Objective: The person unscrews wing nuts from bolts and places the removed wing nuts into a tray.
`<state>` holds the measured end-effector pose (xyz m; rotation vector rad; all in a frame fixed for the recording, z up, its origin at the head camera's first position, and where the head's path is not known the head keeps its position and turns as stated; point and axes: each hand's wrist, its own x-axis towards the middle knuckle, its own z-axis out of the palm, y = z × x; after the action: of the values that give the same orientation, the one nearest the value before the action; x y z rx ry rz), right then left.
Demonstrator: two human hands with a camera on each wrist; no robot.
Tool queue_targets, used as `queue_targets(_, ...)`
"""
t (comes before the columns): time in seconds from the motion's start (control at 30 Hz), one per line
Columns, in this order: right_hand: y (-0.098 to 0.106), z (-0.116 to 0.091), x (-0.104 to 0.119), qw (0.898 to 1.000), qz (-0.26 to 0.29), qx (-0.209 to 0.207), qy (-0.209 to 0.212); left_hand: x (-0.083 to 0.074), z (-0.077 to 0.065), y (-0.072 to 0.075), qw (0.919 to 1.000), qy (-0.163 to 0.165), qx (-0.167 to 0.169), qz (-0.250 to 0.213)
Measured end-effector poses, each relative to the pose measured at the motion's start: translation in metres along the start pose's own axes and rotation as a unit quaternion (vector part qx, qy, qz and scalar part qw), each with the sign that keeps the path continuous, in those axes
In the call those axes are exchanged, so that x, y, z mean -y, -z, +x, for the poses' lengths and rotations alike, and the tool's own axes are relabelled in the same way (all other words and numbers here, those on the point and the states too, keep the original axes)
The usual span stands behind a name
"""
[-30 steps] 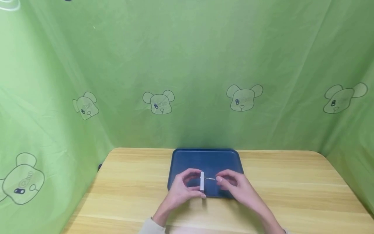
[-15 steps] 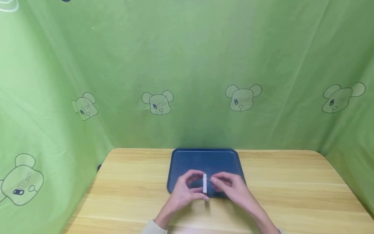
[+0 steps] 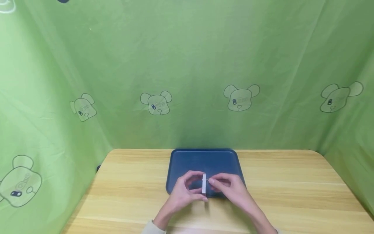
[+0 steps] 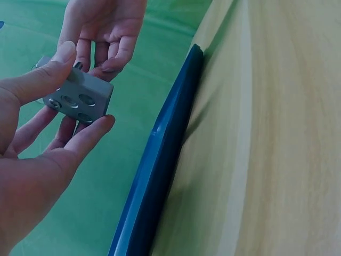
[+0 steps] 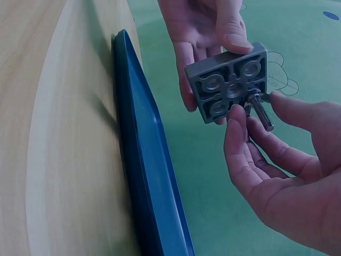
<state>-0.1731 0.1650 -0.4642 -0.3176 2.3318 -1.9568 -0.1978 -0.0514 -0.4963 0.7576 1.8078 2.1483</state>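
Note:
Above the tray, my left hand (image 3: 182, 190) grips a square grey block (image 5: 233, 89) by its edges, thumb on one side and fingers opposite. The block stands on edge and has several round holes. A threaded bolt (image 5: 261, 113) passes through one corner hole; its head (image 4: 54, 103) shows on the other face. With thumb and fingertips, my right hand (image 3: 230, 187) pinches what looks like a wing nut (image 5: 265, 98) on the bolt, close against the block. The fingertips partly hide the nut, and the bolt's end sticks out past it.
A blue rectangular tray (image 3: 204, 159) with a raised rim lies under the hands on the wooden table (image 3: 131, 182). Green cloth (image 3: 201, 65) printed with bear heads encloses the back and sides.
The right hand has come left from the bolt's outer end to right beside the block, so less shaft shows between them. The left hand keeps its grip, shifted slightly right.

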Motion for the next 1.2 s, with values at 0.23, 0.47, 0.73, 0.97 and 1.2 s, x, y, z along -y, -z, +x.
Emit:
queue_targets(0.23,0.0012,0.0006,0.0003,1.000,0.012,-0.002,-0.006,0.0004,-0.0003,0.0026,0.9997,-0.002,0.023,-0.009)
queue_targets(0.47,0.0025,0.0010,0.0005,0.999,0.037,0.003,-0.022,0.0032,0.0005,0.0011,0.9992,-0.026,0.031,-0.003)
queue_targets(0.73,0.0032,0.0014,-0.0010,0.996,0.077,0.005,-0.040,0.0015,0.0005,-0.0016,0.9994,-0.020,0.029,-0.001)
queue_targets(0.97,0.0041,0.0010,-0.0014,0.993,0.110,0.013,-0.043,0.0012,0.0006,-0.0038,0.9996,-0.010,0.027,-0.008)
queue_targets(1.2,0.0031,0.0009,-0.0001,0.992,0.120,0.014,-0.045,0.0021,0.0007,-0.0028,0.9998,-0.006,0.017,0.009)
